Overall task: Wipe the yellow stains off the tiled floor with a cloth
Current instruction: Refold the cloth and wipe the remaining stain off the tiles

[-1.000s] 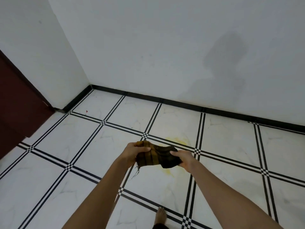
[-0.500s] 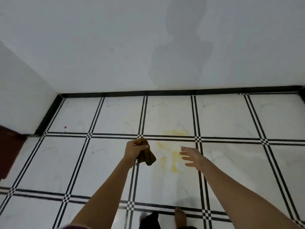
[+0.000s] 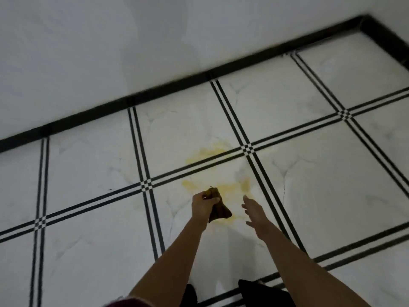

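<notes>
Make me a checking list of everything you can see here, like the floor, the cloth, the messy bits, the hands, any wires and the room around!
Surface: white marbled tiled floor with black double-line borders; blurry picture.
Job's things: dark brownish cloth bunched up, off the floor; yellow stains in patches on both sides of a tile border, one patch nearer the wall.
Clutter: nothing seen.
Grippers: left hand closed around the cloth; right hand open and empty, fingers spread, beside the cloth.
Cables: nothing seen.
Surroundings: plain white wall with a black skirting strip; floor corner at top right; dark shapes at the bottom edge, too blurred to name.
</notes>
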